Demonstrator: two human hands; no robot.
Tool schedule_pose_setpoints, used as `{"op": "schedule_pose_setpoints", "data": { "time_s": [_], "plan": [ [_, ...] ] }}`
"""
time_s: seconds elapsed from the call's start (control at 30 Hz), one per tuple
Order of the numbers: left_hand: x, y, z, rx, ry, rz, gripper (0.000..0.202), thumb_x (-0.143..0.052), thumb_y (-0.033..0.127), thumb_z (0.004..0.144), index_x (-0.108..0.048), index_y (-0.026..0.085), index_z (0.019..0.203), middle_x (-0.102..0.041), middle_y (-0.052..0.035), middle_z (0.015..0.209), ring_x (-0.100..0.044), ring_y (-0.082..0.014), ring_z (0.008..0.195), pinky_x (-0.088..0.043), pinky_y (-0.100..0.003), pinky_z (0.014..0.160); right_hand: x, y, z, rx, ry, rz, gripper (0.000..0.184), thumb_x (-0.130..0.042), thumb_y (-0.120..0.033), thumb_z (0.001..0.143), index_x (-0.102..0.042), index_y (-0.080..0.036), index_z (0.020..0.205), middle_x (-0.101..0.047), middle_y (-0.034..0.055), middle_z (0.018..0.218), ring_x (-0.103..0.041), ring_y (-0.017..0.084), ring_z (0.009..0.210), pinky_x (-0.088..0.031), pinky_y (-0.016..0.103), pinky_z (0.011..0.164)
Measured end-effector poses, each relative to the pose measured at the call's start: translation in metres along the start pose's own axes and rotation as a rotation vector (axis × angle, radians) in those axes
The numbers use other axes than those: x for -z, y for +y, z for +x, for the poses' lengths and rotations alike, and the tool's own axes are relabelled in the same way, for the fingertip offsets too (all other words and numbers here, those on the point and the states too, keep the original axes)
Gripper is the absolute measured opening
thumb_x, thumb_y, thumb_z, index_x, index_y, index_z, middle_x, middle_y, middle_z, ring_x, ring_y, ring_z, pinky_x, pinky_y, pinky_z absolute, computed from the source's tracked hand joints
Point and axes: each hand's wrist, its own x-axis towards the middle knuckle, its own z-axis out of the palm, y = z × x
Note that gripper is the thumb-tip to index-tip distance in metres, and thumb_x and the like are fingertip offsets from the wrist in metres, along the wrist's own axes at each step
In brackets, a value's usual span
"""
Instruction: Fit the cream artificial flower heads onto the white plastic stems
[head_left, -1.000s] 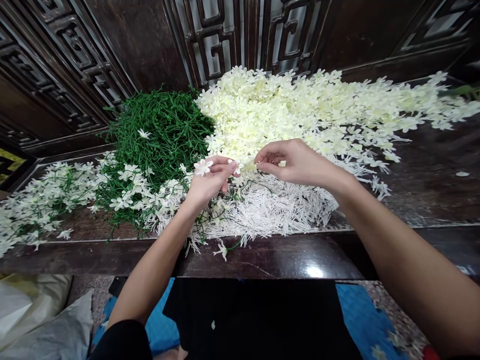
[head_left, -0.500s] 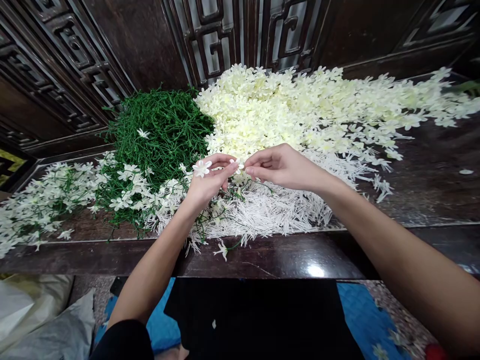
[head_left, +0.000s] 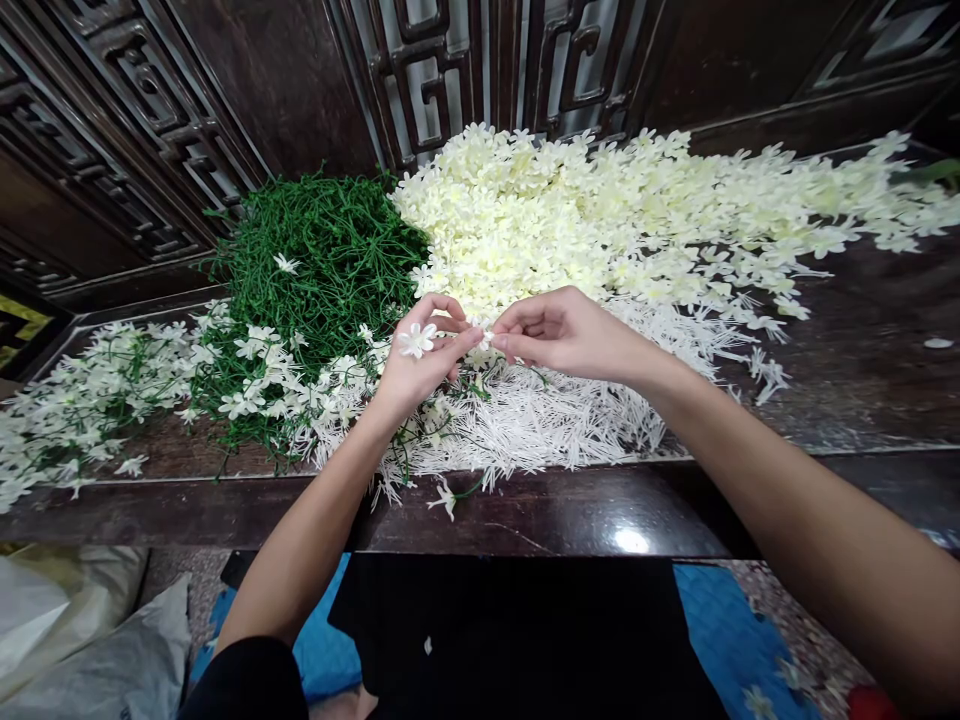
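Observation:
My left hand [head_left: 420, 362] is curled round a green stem with a small white artificial flower [head_left: 417, 340] showing on top of its fingers. My right hand [head_left: 559, 335] pinches a tiny white piece at its fingertips, which touch the left hand's fingertips. Both hands hover over a pile of white plastic stamen pieces [head_left: 555, 420] on the dark wooden bench [head_left: 555, 515]. Behind them lies a big heap of cream flower heads [head_left: 600, 220], and to the left a heap of green stems [head_left: 330, 260].
Finished stems with white flowers [head_left: 97, 400] lie spread at the left of the bench. A carved dark wooden backrest [head_left: 442, 80] rises behind the heaps. Grey-white sacks [head_left: 82, 630] sit on the floor at lower left, and a blue mat [head_left: 720, 640] lies under my dark lap.
My right hand has moved left until its fingertips meet the left hand's. The left hand has turned a little, raising the white flower.

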Motion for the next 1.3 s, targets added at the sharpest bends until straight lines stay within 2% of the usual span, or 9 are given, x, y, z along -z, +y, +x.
{"op": "schedule_pose_setpoints", "data": {
  "time_s": [0.13, 0.23, 0.4, 0.73, 0.83, 0.9, 1.0, 1.2, 1.3],
  "plan": [
    [-0.001, 0.002, -0.003, -0.014, -0.033, 0.120, 0.017, -0.080, 0.029, 0.075, -0.068, 0.017, 0.076, -0.055, 0.0044, 0.055, -0.041, -0.0028, 0.037, -0.032, -0.016, 0.034, -0.001, 0.000, 0.001, 0.000, 0.017, -0.013, 0.023, -0.072, -0.040, 0.085, -0.073, -0.016, 0.083, -0.064, 0.0030, 0.066, -0.051, 0.011, 0.053, -0.041, 0.029, 0.049],
    [-0.001, 0.004, -0.005, 0.028, -0.047, 0.182, 0.014, -0.080, 0.027, 0.075, -0.071, 0.017, 0.080, -0.044, 0.0083, 0.043, -0.033, -0.0036, 0.035, -0.023, -0.017, 0.034, 0.000, 0.002, 0.001, 0.003, 0.004, -0.028, 0.027, -0.069, -0.043, 0.086, -0.074, -0.016, 0.086, -0.065, 0.0038, 0.067, -0.050, 0.011, 0.052, -0.039, 0.028, 0.047],
    [-0.002, 0.007, -0.005, 0.037, 0.022, 0.260, 0.002, -0.067, 0.018, 0.083, -0.069, 0.017, 0.084, -0.043, 0.0090, 0.042, -0.033, -0.0046, 0.035, -0.023, -0.019, 0.037, 0.004, -0.002, 0.000, 0.001, 0.052, -0.050, 0.026, -0.072, -0.043, 0.083, -0.073, -0.017, 0.081, -0.065, 0.0038, 0.066, -0.052, 0.011, 0.053, -0.042, 0.029, 0.049],
    [-0.003, 0.014, -0.005, 0.180, 0.084, 0.261, 0.010, -0.064, 0.019, 0.085, -0.062, 0.019, 0.075, -0.039, 0.0086, 0.041, -0.032, -0.0051, 0.034, -0.019, -0.021, 0.037, 0.014, -0.002, 0.000, -0.136, 0.376, -0.157, 0.012, -0.072, -0.028, 0.078, -0.069, -0.017, 0.074, -0.066, 0.0056, 0.064, -0.055, 0.014, 0.053, -0.047, 0.033, 0.051],
    [-0.002, 0.014, -0.004, 0.162, 0.082, 0.237, 0.011, -0.064, 0.018, 0.083, -0.061, 0.018, 0.073, -0.047, 0.0061, 0.048, -0.032, -0.0037, 0.035, -0.020, -0.022, 0.037, 0.015, 0.001, 0.002, -0.157, 0.422, -0.185, 0.010, -0.070, -0.023, 0.078, -0.069, -0.016, 0.072, -0.068, 0.0070, 0.066, -0.058, 0.015, 0.055, -0.051, 0.036, 0.054],
    [-0.001, 0.014, -0.004, 0.138, 0.048, 0.209, 0.009, -0.067, 0.022, 0.083, -0.064, 0.017, 0.076, -0.061, 0.0018, 0.064, -0.033, -0.0022, 0.038, -0.022, -0.022, 0.037, 0.015, 0.002, 0.002, -0.146, 0.416, -0.194, 0.009, -0.072, -0.024, 0.078, -0.072, -0.015, 0.077, -0.070, 0.0080, 0.071, -0.062, 0.018, 0.061, -0.055, 0.039, 0.060],
    [0.001, 0.013, -0.005, 0.138, -0.027, 0.126, 0.012, -0.070, 0.029, 0.083, -0.068, 0.018, 0.083, -0.070, -0.0020, 0.084, -0.034, -0.0008, 0.040, -0.023, -0.022, 0.038, 0.013, 0.000, 0.001, -0.120, 0.352, -0.164, 0.025, -0.077, -0.033, 0.077, -0.075, -0.014, 0.092, -0.073, 0.0090, 0.078, -0.067, 0.020, 0.069, -0.057, 0.041, 0.068],
    [0.000, 0.011, -0.005, 0.155, -0.037, 0.182, 0.008, -0.072, 0.024, 0.080, -0.070, 0.017, 0.082, -0.071, -0.0023, 0.082, -0.034, -0.0006, 0.040, -0.022, -0.020, 0.037, 0.002, -0.004, 0.000, -0.034, 0.085, 0.013, 0.022, -0.076, -0.041, 0.080, -0.075, -0.019, 0.083, -0.071, 0.0046, 0.075, -0.062, 0.013, 0.061, -0.053, 0.032, 0.059],
    [-0.002, 0.010, -0.004, 0.104, -0.031, 0.209, 0.010, -0.074, 0.016, 0.074, -0.071, 0.015, 0.083, -0.071, -0.0036, 0.086, -0.042, -0.0023, 0.046, -0.027, -0.017, 0.040, -0.005, -0.003, 0.001, -0.029, 0.041, 0.052, 0.018, -0.076, -0.037, 0.081, -0.075, -0.019, 0.083, -0.070, 0.0030, 0.073, -0.059, 0.011, 0.058, -0.052, 0.030, 0.056]
  ]
}}
